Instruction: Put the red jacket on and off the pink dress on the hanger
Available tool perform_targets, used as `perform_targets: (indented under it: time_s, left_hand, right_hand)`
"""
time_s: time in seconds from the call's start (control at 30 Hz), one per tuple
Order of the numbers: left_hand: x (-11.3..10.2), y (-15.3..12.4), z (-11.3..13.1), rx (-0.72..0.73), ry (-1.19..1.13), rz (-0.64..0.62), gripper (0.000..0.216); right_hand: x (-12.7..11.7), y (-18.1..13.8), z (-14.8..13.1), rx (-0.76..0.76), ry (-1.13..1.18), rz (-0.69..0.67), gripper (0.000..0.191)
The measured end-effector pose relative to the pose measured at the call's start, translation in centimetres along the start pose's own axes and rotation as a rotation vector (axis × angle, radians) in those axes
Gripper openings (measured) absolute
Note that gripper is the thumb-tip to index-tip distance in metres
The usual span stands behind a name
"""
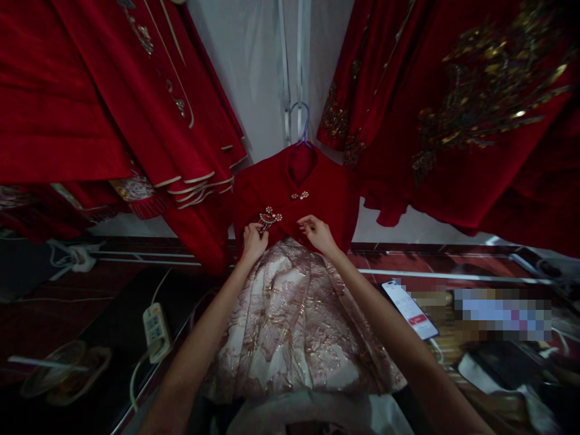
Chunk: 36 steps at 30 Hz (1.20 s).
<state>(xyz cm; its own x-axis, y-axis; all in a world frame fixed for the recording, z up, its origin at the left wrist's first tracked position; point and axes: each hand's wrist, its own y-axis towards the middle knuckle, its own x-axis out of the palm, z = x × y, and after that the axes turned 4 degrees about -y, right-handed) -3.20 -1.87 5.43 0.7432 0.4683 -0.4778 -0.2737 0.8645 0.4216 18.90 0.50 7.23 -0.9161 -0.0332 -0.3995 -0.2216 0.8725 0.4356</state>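
A red stand-collar jacket [326, 175] hangs in front of me on a purple hanger [306, 121]. Its collar carries a small beaded clasp [299, 196]. Lower on the front sits a jewelled fan-shaped ornament [270, 217] with beads dangling from it. Just below that ornament, my left hand [254, 243] has its fingers closed on the jacket front. To the right, my right hand [318, 234] is at the jacket's lower front, fingers loosely bent and apart, holding nothing visible. A pale pink and gold brocade skirt [290, 314] spreads below the jacket, between my forearms.
Red embroidered garments [90, 109] hang at left, and more red garments with gold beadwork [489, 90] hang at right. On the left lie a power strip [156, 332] and a plastic food container [67, 374]. A lit phone [410, 309] rests on a wooden surface at right.
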Motion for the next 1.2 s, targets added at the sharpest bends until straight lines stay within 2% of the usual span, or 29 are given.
perform_targets:
  time_s: [0.13, 0.2, 0.33, 0.5, 0.6, 0.67, 0.77, 0.83, 0.97, 1.07, 1.2]
  left_hand:
    - [-0.4, -2.7, 0.6, -0.029, 0.270, 0.014, 0.053]
    - [-0.3, -3.7, 1.1, 0.005, 0.322, 0.070, 0.056]
    - [0.3, -4.9, 0.6, 0.095, 0.297, 0.136, 0.040]
    - [0.2, -4.8, -0.9, 0.086, 0.167, 0.005, 0.010]
    - [-0.5, -5.2, 0.6, 0.164, 0.148, 0.042, 0.006]
    - [-0.6, -6.1, 2.1, 0.244, 0.132, 0.100, 0.007]
    - [0.2, -8.0, 3.2, 0.276, 0.094, 0.125, 0.007]
    - [1.4, -9.1, 2.6, 0.211, 0.017, 0.131, 0.008]
    - [3.1, -10.2, 0.7, 0.072, -0.162, 0.183, 0.025]
    - [2.9, -10.1, 0.3, 0.058, -0.219, 0.218, 0.032]
    - [2.4, -9.9, 0.5, 0.117, -0.105, 0.126, 0.040]
  right_hand:
    - [0.1, -2.3, 1.7, 0.124, -0.162, -0.109, 0.020]
    - [0.7, -3.0, 2.1, 0.179, -0.158, -0.138, 0.022]
    - [1.8, -3.6, 2.5, 0.229, -0.059, -0.125, 0.029]
    - [2.5, -3.7, 2.6, 0.244, 0.020, -0.159, 0.027]
    - [2.8, -3.8, 2.6, 0.273, 0.017, -0.115, 0.025]
    - [2.9, -4.0, 2.7, 0.237, 0.019, -0.070, 0.027]
    - [2.8, -4.4, 2.6, 0.192, 0.047, -0.010, 0.028]
    - [2.6, -4.7, 2.4, 0.186, 0.066, 0.027, 0.029]
    - [2.8, -5.3, 1.7, 0.145, 0.059, 0.087, 0.028]
    - [3.3, -5.8, 1.4, 0.113, 0.062, 0.137, 0.026]
    - [3.9, -6.1, 1.5, 0.101, 0.087, 0.154, 0.028]
